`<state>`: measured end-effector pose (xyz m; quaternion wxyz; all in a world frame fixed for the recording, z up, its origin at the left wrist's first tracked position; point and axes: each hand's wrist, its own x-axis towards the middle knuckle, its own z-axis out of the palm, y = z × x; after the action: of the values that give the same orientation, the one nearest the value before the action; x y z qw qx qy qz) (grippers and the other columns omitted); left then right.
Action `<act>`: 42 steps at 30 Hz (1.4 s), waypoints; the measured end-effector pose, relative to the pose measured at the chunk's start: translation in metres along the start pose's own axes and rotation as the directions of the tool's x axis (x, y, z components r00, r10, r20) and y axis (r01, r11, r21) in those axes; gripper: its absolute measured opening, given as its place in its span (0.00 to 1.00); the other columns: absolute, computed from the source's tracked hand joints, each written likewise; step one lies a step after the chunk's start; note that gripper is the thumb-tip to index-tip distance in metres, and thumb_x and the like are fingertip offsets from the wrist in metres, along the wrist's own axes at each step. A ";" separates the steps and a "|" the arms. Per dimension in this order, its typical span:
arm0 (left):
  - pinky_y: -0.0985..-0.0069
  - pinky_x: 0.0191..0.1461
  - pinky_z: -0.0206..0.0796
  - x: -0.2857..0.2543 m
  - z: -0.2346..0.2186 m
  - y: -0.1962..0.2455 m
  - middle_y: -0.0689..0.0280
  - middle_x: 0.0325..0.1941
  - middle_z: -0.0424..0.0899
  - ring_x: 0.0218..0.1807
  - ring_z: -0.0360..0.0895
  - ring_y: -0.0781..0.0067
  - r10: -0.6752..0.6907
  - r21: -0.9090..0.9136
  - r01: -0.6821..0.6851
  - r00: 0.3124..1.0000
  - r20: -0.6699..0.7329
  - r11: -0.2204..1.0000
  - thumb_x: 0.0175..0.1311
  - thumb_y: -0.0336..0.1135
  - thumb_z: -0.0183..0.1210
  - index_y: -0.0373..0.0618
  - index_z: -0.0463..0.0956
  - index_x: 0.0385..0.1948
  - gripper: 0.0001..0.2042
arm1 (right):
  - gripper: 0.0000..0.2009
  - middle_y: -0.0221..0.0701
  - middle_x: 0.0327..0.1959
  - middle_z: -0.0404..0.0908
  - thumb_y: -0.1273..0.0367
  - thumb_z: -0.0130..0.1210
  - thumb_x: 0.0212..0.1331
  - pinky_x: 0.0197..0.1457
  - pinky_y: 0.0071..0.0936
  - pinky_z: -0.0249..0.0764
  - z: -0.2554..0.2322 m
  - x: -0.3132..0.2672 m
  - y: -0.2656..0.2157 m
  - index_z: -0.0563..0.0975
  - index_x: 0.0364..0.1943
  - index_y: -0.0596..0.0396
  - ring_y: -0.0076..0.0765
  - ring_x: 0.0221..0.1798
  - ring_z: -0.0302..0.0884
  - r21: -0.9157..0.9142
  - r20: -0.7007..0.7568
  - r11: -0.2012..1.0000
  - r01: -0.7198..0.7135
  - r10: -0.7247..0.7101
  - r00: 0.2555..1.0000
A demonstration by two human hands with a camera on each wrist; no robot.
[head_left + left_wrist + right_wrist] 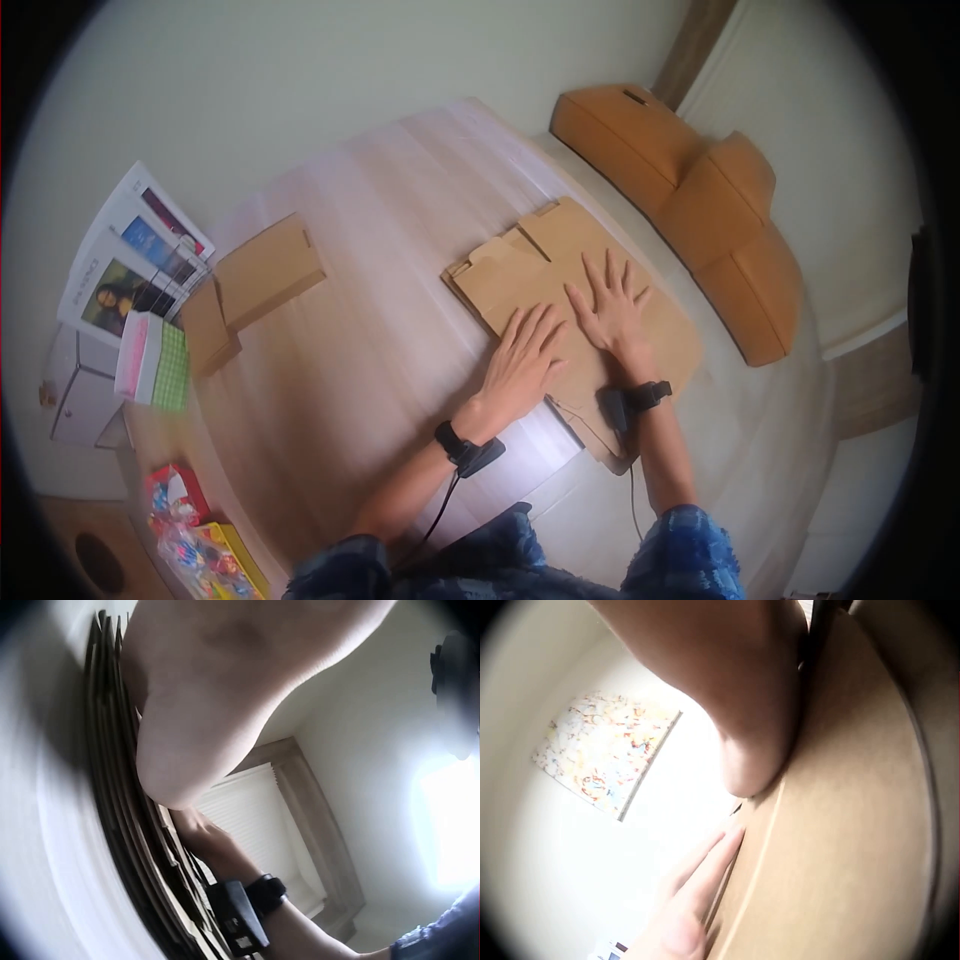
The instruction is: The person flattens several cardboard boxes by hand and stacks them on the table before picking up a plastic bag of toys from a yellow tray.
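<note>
A stack of flattened brown cardboard boxes [670, 325] lies on the table, right of the middle in the head view. My left hand [520, 365] rests on its left part with the fingers straight. My right hand [615, 310] lies further right on the top sheet, palm down and fingers spread. Seen edge-on in the left wrist view, the cardboard stack [161, 874] shows several thin layers under the hands. The right wrist view has the broad brown cardboard surface [847, 802] up close, with my left hand's fingers [709, 874] along its far edge.
A folded cardboard box [265, 270] stands at the left of the wooden table [370, 370]. Near it are a picture print [130, 265], a green checked box [170, 365] and a red container [178, 500] of colourful packets. An orange-brown cushioned seat [690, 200] sits beyond the right edge.
</note>
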<state>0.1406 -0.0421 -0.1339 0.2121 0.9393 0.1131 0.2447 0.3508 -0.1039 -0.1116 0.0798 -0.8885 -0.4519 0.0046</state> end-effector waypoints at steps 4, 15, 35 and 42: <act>0.44 0.82 0.49 -0.034 -0.018 0.025 0.39 0.81 0.52 0.80 0.53 0.33 -0.171 -0.135 0.153 0.977 -0.131 0.979 0.75 0.36 0.59 0.33 0.59 0.75 0.31 | 0.40 0.42 0.88 0.46 0.33 0.42 0.71 0.82 0.80 0.28 -0.017 -0.005 -0.004 0.58 0.83 0.32 0.64 0.89 0.35 -0.011 0.096 0.999 -0.035 0.036 0.995; 0.49 0.83 0.51 -0.063 0.029 0.020 0.36 0.83 0.51 0.83 0.54 0.41 -0.677 -0.809 0.479 0.722 0.144 0.339 0.78 0.56 0.57 0.34 0.42 0.82 0.46 | 0.43 0.40 0.89 0.40 0.31 0.41 0.70 0.82 0.80 0.32 -0.015 0.006 -0.007 0.54 0.84 0.31 0.59 0.90 0.32 0.016 0.175 1.000 -0.027 0.024 0.984; 0.70 0.59 0.72 -0.188 -0.100 -0.060 0.62 0.57 0.81 0.58 0.77 0.69 -0.734 -0.761 0.346 0.635 -0.240 0.549 0.73 0.37 0.65 0.43 0.66 0.71 0.28 | 0.38 0.45 0.87 0.48 0.40 0.43 0.76 0.83 0.69 0.48 -0.061 0.021 -0.078 0.53 0.84 0.38 0.59 0.87 0.46 -0.134 0.043 0.958 0.254 -0.251 0.967; 0.74 0.54 0.74 -0.254 -0.115 -0.097 0.66 0.49 0.85 0.52 0.81 0.75 -0.822 -0.822 0.274 0.450 -0.349 0.499 0.73 0.29 0.63 0.42 0.70 0.67 0.22 | 0.42 0.46 0.85 0.51 0.52 0.64 0.67 0.83 0.68 0.50 -0.011 -0.009 -0.345 0.58 0.81 0.42 0.62 0.85 0.50 0.139 0.003 0.539 0.830 -0.839 0.544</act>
<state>-0.1452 0.0031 -0.1914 0.5396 0.5178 0.4153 0.5180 0.0694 0.0869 -0.0514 0.1102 -0.5588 -0.8216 0.0244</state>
